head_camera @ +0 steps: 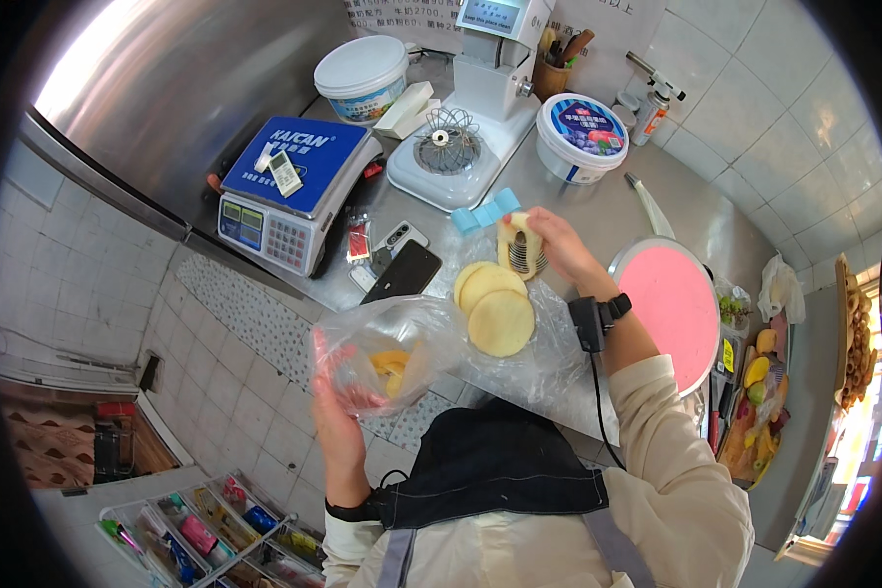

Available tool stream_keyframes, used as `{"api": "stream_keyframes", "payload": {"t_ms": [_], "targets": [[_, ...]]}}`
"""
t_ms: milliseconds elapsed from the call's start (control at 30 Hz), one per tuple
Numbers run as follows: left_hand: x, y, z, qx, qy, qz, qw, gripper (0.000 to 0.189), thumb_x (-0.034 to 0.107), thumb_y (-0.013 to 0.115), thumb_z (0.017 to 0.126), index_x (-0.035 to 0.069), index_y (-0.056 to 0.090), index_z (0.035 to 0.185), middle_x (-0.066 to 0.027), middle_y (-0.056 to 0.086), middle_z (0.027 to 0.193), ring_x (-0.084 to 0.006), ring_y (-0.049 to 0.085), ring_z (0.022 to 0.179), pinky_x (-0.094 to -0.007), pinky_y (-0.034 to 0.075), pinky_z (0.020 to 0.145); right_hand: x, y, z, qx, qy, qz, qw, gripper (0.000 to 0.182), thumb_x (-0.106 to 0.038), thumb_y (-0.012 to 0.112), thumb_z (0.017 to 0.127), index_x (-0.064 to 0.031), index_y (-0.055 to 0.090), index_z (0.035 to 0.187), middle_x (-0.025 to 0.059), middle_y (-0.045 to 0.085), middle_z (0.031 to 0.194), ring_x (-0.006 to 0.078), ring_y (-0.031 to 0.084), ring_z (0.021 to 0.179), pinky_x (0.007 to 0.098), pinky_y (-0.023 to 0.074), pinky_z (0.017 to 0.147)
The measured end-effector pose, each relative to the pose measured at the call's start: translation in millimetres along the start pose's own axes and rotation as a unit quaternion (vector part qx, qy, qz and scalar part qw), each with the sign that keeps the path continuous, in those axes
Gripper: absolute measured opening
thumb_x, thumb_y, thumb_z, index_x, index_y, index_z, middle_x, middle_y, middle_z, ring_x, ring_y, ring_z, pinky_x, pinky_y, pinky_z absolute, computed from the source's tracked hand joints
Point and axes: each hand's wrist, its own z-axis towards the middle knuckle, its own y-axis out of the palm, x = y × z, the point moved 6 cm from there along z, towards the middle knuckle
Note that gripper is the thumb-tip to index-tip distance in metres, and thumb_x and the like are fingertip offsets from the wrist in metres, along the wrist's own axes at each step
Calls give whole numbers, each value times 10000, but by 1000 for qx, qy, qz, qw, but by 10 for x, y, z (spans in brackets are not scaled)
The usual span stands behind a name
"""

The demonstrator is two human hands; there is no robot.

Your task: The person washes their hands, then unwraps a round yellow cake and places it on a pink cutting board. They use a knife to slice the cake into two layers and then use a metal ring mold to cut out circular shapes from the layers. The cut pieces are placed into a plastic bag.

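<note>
My left hand point(338, 400) holds up a clear plastic bag point(426, 331) with its mouth spread. Yellow cake offcuts point(391, 370) lie inside it. In my right hand point(556, 239) is a pale yellow cake piece with a hole point(511, 237), pinched at its upper edge. A ribbed metallic thing point(527, 255) shows through the hole; I cannot tell what it is. Just below, several round sponge cake layers point(501, 323) overlap on a clear plastic sheet point(551, 334) at the steel table's front. A blue folded strip point(485, 212) lies beyond the right hand.
A pink-topped round turntable point(665, 309) stands to the right. Leftward are a black phone point(404, 270) and a blue-topped scale point(298, 165) bearing a remote control point(285, 174). Behind stand a white mixer point(478, 143), lidded tubs point(582, 138) and a blowtorch point(654, 106). A cable point(597, 411) hangs from my right wrist.
</note>
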Motion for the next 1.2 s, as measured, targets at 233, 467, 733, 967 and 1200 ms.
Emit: {"api": "stream_keyframes", "payload": {"t_ms": [233,467,733,967,1200], "targets": [[-1,143,52,-25,-3,1,1000,621,480,251,985,106,201,1478,-142,437,1300,-116,545,619,-232,481,557,-362,-21,-120,53,-22,12,998,235,-271,462,959,-44,518,983,81,604,937,202,570,893,343,453,831],[-93,203,106,-37,1,13,999,639,506,267,978,113,203,1478,-151,451,1284,-117,560,627,-226,482,552,407,349,470,-79,-140,-508,846,214,-211,569,882,-18,525,963,148,606,909,315,576,816,392,473,754],[-64,72,-76,-6,-24,3,1000,645,516,267,978,114,207,1478,-144,469,1260,-107,560,625,-225,487,564,903,482,634,-177,-23,-658,732,241,-159,614,820,-40,545,1017,198,588,946,367,575,928,451,467,791],[41,66,-147,-10,-9,11,1000,650,502,217,988,75,185,1478,-158,474,1270,-122,579,665,-239,500,614,452,207,371,-24,-83,-459,884,307,-57,574,808,-40,576,1115,171,573,981,351,548,987,415,434,894],[142,279,-40,-44,25,13,999,591,426,198,1008,61,191,1474,-178,447,1306,-155,587,873,-249,515,641,-754,215,-389,22,-89,-228,969,314,38,472,867,-39,528,1165,88,596,1022,179,598,950,281,495,775]]}}
